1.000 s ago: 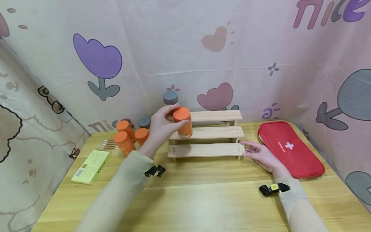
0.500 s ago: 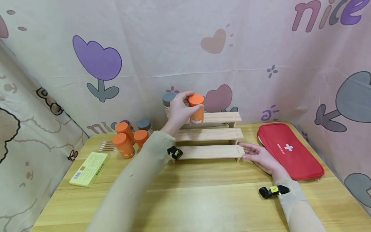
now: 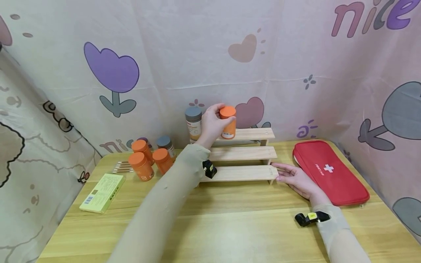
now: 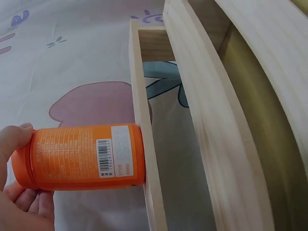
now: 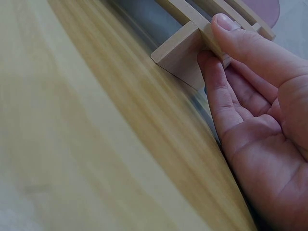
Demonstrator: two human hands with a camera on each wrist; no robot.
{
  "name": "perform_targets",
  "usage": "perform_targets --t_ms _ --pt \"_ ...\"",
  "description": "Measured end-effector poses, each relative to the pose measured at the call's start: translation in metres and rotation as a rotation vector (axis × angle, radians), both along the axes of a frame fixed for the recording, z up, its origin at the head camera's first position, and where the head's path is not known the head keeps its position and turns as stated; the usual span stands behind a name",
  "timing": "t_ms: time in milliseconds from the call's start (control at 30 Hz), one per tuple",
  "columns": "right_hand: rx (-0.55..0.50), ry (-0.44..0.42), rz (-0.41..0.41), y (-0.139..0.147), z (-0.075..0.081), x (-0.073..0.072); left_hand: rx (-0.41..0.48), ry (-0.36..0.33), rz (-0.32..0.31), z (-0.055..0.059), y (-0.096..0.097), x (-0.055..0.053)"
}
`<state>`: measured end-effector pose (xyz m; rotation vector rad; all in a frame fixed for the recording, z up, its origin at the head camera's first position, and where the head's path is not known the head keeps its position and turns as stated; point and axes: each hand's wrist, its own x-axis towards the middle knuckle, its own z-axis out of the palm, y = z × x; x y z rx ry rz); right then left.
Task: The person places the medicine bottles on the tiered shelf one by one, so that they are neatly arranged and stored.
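Left hand: thumb and fingers pinch an orange bottle round its lid end; body extends below the grip, upright, base at the top board of the wooden rack, apparently touching. Right hand: thumb and fingers hold the right end of the rack's lowest board. Grey-lidded bottle stands left of the left hand, same top board. Red pouch lies beyond the right hand; green box far left on the table.
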<state>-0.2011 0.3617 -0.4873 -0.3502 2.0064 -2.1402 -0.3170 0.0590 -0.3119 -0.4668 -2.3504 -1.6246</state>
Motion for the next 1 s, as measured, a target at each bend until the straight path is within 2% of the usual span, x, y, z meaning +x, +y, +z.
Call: perform_targets --t_ms 333,467,600,700,800,867,1000 --pt "-0.002 -0.013 -0.002 -0.003 0.0 -0.002 -0.026 -0.004 0.011 0.0 0.0 0.001" --pt "-0.018 -0.002 0.017 -0.006 0.0 -0.004 -0.041 0.053 0.032 0.002 -0.006 0.007" --pt "-0.022 0.002 0.032 -0.008 0.0 -0.006 -0.036 0.157 0.035 0.005 -0.019 0.026" --pt "-0.012 0.0 0.023 -0.007 0.002 -0.004 -0.017 0.221 -0.004 0.001 -0.03 0.046" --pt "0.003 -0.006 0.005 -0.004 0.004 0.0 -0.022 0.252 -0.057 -0.009 -0.042 0.065" --pt "0.01 -0.009 -0.001 -0.002 0.004 0.003 -0.039 0.253 -0.071 -0.019 -0.05 0.075" --pt "0.013 -0.005 0.008 -0.001 0.004 0.004 -0.117 0.243 -0.04 -0.035 -0.074 0.084"
